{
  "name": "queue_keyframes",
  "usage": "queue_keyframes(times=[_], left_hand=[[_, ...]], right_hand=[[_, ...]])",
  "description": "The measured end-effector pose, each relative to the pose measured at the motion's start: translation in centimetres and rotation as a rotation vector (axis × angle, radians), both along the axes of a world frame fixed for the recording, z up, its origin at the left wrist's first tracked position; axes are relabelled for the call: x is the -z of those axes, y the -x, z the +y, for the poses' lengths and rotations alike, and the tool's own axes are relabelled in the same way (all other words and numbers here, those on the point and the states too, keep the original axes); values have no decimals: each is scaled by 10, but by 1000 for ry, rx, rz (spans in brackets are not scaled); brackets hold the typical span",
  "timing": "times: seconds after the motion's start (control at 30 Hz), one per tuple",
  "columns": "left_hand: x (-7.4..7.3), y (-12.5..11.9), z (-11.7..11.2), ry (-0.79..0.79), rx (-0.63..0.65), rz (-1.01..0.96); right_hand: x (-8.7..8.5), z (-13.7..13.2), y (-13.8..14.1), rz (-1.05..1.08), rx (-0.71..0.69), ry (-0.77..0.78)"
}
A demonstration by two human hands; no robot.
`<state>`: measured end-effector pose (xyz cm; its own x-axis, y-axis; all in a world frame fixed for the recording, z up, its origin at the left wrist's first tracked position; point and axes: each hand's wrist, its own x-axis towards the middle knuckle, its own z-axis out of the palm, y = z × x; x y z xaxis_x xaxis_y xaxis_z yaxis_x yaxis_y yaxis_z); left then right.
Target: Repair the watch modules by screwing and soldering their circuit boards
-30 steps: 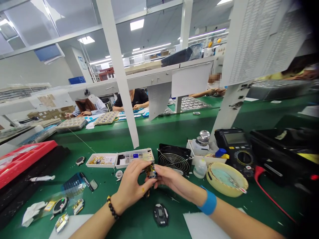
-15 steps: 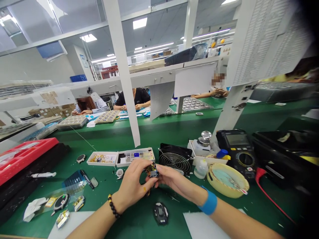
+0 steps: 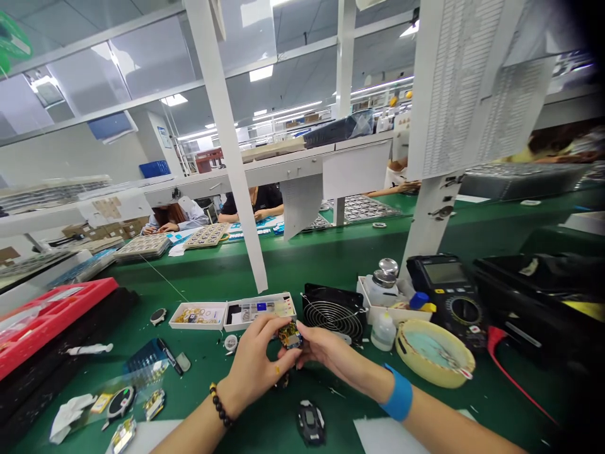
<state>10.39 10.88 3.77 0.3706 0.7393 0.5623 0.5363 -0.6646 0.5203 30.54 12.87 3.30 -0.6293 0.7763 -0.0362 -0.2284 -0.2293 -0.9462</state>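
Between my two hands is a small round watch circuit module (image 3: pixel 290 335) with gold flex parts and a silver block. Thumb and fingers of my left hand (image 3: pixel 258 356) pinch it from the left. My right hand (image 3: pixel 326 350) grips its right edge, the fingertips partly hidden behind it. A small dark part below it, by the left thumb, is too unclear to name. On the green bench beneath the hands lies a black oval watch back cover (image 3: pixel 311 422). A small round silver part (image 3: pixel 230 342) rests left of my left hand.
Behind the hands stand two white parts boxes (image 3: pixel 198 326) and a black fan (image 3: pixel 333 312). To the right are a dropper bottle (image 3: pixel 383 331), a yellow bowl (image 3: pixel 435 378) and a multimeter (image 3: pixel 447 302). Watch parts (image 3: pixel 120 403) and a red tray (image 3: pixel 57 321) lie left. Co-workers sit opposite.
The camera has tilted up slightly, so the bench sits lower in view. Both hands still hold the watch circuit module, whose face now shows a little more.
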Motion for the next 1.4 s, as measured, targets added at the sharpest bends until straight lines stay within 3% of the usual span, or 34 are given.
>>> queue_keyframes(times=[0.2,0.37,0.53,0.63,1.0,1.4], left_hand=[[1,0,-1,-6,1,-4],[2,0,0,-47,0,-27],[5,0,2,1,19,-15],[7,0,3,18,11,-7],[2,0,0,-69,-10,11],[4,-1,2,8,45,20]], right_hand=[[2,2,1,-13,5,-40],[9,4,2,-149,50,-146],[3,-5,-3,-634,215,-609],[-4,-8,-4,-830,242,-748],[-11,-11,-3,-855,388,-768],[-7,-11,-3,-887,344,-752]])
